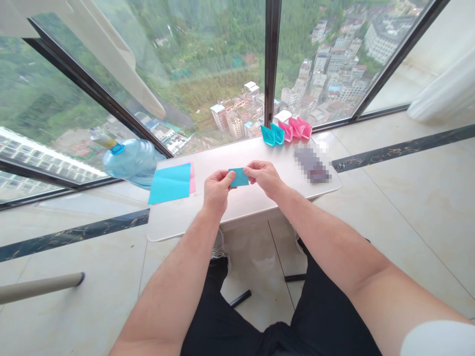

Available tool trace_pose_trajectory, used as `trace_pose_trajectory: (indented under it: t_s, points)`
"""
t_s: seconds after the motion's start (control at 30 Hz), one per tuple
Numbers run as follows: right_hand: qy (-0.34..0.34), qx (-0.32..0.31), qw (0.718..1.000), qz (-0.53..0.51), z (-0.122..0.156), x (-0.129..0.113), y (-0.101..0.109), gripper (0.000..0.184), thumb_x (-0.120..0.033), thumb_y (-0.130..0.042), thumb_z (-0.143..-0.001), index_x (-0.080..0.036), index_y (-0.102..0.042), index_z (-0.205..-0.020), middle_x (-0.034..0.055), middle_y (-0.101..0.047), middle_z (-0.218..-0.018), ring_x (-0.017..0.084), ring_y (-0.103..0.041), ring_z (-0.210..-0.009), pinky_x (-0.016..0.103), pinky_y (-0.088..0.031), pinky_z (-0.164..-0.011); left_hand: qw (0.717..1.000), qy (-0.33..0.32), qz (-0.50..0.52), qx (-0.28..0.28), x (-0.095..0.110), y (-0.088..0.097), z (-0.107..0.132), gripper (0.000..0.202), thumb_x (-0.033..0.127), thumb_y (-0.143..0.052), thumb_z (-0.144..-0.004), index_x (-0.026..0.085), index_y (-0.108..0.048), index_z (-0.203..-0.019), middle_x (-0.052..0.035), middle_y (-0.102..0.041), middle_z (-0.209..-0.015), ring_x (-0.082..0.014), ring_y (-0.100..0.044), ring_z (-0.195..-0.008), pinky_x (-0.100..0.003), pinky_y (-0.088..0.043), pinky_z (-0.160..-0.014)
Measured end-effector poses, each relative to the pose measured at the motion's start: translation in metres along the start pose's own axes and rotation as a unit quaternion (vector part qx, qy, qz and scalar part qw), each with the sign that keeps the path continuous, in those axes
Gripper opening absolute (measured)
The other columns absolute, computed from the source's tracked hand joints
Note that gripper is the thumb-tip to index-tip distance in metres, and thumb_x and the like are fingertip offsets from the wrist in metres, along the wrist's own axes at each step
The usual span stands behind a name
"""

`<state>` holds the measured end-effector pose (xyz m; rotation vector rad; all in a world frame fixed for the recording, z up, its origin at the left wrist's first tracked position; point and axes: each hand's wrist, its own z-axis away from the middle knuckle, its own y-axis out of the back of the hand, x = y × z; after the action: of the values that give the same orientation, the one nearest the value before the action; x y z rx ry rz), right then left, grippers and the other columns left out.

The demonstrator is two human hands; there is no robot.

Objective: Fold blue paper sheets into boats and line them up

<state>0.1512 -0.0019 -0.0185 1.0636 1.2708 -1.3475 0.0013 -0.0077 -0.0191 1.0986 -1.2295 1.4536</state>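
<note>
At the centre of the frame both hands pinch a small folded piece of teal paper [238, 177] just above the white table [260, 202], the left hand [216, 190] closed on its left edge with thumb and fingers, the right hand [264, 178] closed on its right edge the same way. To the left of them a stack of flat sheets [170, 183], teal on top with pink showing beneath, lies on the table, and behind that, left of centre, a large blue water bottle [129, 160] lies on its side by the window. Toward the upper middle, at the table's far edge against the glass, stand two folded teal pieces [272, 134] and a row of folded pink pieces [297, 128], with a blurred dark object [312, 163] just in front of them.
</note>
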Motion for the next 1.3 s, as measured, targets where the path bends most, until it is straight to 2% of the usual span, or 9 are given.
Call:
trace_pose_trajectory:
  t_s: [0.17, 0.33, 0.47, 0.67, 0.8, 0.9, 1.07, 1.2, 1.3]
  points:
    - [-0.009, -0.023, 1.0, -0.015, 0.0, 0.0, -0.001, 0.022, -0.038, -0.07, -0.067, -0.019, -0.06, -0.062, -0.0038, -0.053, -0.054, 0.01, -0.048, -0.053, 0.024, -0.04, -0.053, 0.999, -0.034, -0.012, 0.018, -0.001, 0.002, -0.002, 0.029, 0.034, -0.082, -0.06, 0.018, -0.059, -0.063, 0.0051, -0.05, -0.057, -0.0084, -0.048, -0.053, -0.022, -0.037, -0.051]
    - [0.005, -0.012, 1.0, 0.013, 0.001, 0.002, 0.0, 0.025, -0.041, -0.071, -0.069, -0.018, -0.062, -0.063, -0.0029, -0.055, -0.053, 0.01, -0.049, -0.053, 0.024, -0.041, -0.053, 0.995, -0.07, -0.062, 0.047, -0.002, 0.001, -0.002, 0.029, 0.039, -0.081, -0.064, 0.018, -0.063, -0.067, 0.0038, -0.055, -0.06, -0.0089, -0.049, -0.054, -0.023, -0.041, -0.053]
    - [0.032, -0.023, 0.996, 0.074, 0.002, 0.008, -0.002, 0.023, -0.039, -0.071, -0.07, -0.017, -0.067, -0.068, -0.0007, -0.062, -0.061, 0.01, -0.051, -0.055, 0.024, -0.041, -0.054, 0.988, -0.094, -0.046, 0.113, -0.003, 0.002, -0.005, 0.032, 0.043, -0.081, -0.065, 0.018, -0.063, -0.071, 0.0031, -0.059, -0.064, -0.0106, -0.055, -0.057, -0.024, -0.047, -0.054]
    - [0.048, 0.009, 0.989, 0.143, 0.001, 0.013, -0.004, 0.02, -0.036, -0.067, -0.073, -0.017, -0.065, -0.065, -0.0014, -0.063, -0.061, 0.011, -0.052, -0.058, 0.025, -0.041, -0.058, 0.997, -0.032, -0.063, 0.026, -0.001, 0.001, 0.0, 0.033, 0.038, -0.084, -0.061, 0.015, -0.07, -0.079, -0.0021, -0.069, -0.068, -0.0145, -0.065, -0.059, -0.026, -0.049, -0.056]
    - [0.094, 0.061, 0.982, 0.152, 0.003, 0.013, -0.007, 0.02, -0.037, -0.07, -0.072, -0.019, -0.066, -0.077, -0.0003, -0.068, -0.072, 0.013, -0.059, -0.066, 0.027, -0.047, -0.066, 0.997, -0.033, -0.039, 0.063, 0.0, -0.002, 0.001, 0.031, 0.035, -0.083, -0.062, 0.016, -0.067, -0.08, -0.0027, -0.071, -0.073, -0.0164, -0.069, -0.062, -0.025, -0.049, -0.055]
    - [0.129, 0.087, 0.973, 0.173, 0.004, 0.013, -0.009, 0.017, -0.035, -0.072, -0.072, -0.02, -0.064, -0.078, -0.0009, -0.068, -0.074, 0.014, -0.06, -0.069, 0.028, -0.049, -0.069, 0.998, -0.031, -0.028, 0.053, 0.0, -0.003, 0.002, 0.034, 0.039, -0.081, -0.066, 0.017, -0.067, -0.088, -0.0036, -0.073, -0.078, -0.0185, -0.072, -0.068, -0.024, -0.048, -0.054]
    - [0.106, 0.08, 0.981, 0.142, 0.003, 0.014, -0.009, 0.019, -0.036, -0.071, -0.074, -0.019, -0.066, -0.082, 0.0002, -0.07, -0.076, 0.015, -0.063, -0.071, 0.029, -0.051, -0.07, 0.999, -0.026, -0.015, 0.014, -0.001, -0.004, 0.006, 0.035, 0.047, -0.073, -0.074, 0.017, -0.07, -0.093, -0.0055, -0.074, -0.086, -0.0193, -0.073, -0.071, -0.025, -0.049, -0.053]
    - [0.067, 0.046, 0.995, 0.057, 0.001, 0.012, -0.009, 0.023, -0.038, -0.072, -0.073, -0.018, -0.066, -0.081, 0.0013, -0.07, -0.071, 0.014, -0.062, -0.062, 0.027, -0.049, -0.058, 0.999, -0.033, -0.028, -0.015, -0.001, -0.005, 0.006, 0.035, 0.046, -0.072, -0.074, 0.016, -0.071, -0.091, -0.0069, -0.074, -0.086, -0.0212, -0.073, -0.078, -0.026, -0.052, -0.057]
    - [0.041, 0.025, 0.999, 0.002, 0.001, 0.009, -0.008, 0.024, -0.037, -0.074, -0.071, -0.017, -0.066, -0.079, 0.0018, -0.07, -0.068, 0.014, -0.061, -0.058, 0.026, -0.048, -0.053, 0.998, 0.006, 0.037, -0.043, 0.001, -0.003, 0.003, 0.037, 0.052, -0.062, -0.079, 0.016, -0.069, -0.086, -0.0095, -0.075, -0.087, -0.0235, -0.072, -0.084, -0.029, -0.053, -0.058]
